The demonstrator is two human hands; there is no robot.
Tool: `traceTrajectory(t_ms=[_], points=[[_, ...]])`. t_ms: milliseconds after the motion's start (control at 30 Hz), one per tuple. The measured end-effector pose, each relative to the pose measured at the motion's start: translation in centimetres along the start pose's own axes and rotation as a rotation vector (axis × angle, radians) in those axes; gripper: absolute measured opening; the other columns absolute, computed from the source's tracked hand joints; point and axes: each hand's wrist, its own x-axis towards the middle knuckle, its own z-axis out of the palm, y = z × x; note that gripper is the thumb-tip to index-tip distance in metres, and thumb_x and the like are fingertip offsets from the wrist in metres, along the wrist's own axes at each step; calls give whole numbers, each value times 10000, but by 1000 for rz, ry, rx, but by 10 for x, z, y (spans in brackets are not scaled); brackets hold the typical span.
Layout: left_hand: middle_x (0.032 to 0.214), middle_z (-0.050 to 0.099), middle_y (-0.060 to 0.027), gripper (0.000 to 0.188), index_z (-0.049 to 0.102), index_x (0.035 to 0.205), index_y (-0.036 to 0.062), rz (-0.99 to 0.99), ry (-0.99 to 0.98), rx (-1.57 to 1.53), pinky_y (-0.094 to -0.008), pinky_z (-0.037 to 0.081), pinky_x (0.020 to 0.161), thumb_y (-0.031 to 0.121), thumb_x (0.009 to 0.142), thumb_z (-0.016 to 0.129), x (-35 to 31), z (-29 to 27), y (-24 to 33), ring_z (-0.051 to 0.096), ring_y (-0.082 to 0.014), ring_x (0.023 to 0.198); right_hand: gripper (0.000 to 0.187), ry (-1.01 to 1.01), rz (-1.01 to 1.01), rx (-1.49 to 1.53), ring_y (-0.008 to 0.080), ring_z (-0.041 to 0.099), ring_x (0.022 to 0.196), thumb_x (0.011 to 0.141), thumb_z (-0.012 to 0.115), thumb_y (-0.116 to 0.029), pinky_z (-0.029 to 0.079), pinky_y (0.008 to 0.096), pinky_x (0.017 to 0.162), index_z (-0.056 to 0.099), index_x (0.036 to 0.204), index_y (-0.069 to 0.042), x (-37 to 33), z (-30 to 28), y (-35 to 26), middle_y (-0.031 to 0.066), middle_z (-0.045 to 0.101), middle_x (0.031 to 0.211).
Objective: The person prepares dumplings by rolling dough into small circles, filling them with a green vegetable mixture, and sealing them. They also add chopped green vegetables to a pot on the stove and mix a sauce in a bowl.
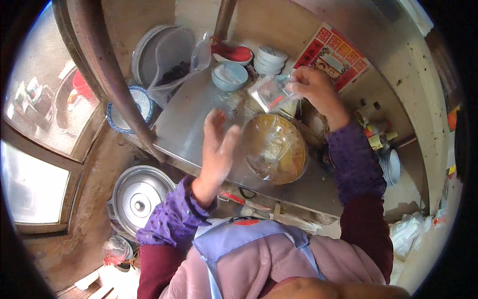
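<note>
Right, reference is the yellow-brown basin [303, 152] on the steel counter [181, 127], call it clock centre. Clear packet [271, 95] is at 12, above the basin's far rim, held by the right hand [314, 89] at 1: thumb and fingers closed on its right-hand edge, rest of the hand curled. Edge grip probably keeps the body of the packet free and visible. Left hand [217, 147] at 9: open, thumb apart from the fingers, nothing in it, over bare steel; blurred, so can't call contact. Likely parked there to stay off the basin. Packet is thin, glossy, crinkled film with red marking; contents unclear. Basin is round, with wrinkled clear film catching glare and a pale clump in the middle; can't tell if the film lines it or covers it. Pale blue bowl [229, 86] at 11, smooth and round, white stuff inside. White bowls [269, 67] at 12, nested, presumably to save space. Translucent plastic bag [200, 56] at 10, limp-walled, dark contents. Metal pot lid [141, 187] at 8, shiny, concentric rings, central knob. Sleeve covers [356, 154]: purple dotted fabric, gathered at the wrists, presumably to keep cuffs clean.
</note>
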Motion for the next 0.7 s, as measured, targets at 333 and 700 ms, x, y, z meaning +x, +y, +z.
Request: traceTrajectory(t_ms=[333,700], points=[[1289,500,-241,435,431,1264,-53,-860,-528,-1032,-409,467,933,256,961,479,-60,83,-12,538,-354,1156,159,-434,-3,-293,243,632,730,790,632,-134,487,344,704,688,850,3,-48,30,50,178,668,813],[1214,552,-193,499,429,1244,-77,-1055,-289,-1151,-379,483,894,355,999,391,-79,106,-30,577,-294,1059,168,-754,-644,-768,337,612,754,759,627,-157,484,398,722,672,813,-5,-32,60,96,183,637,803]])
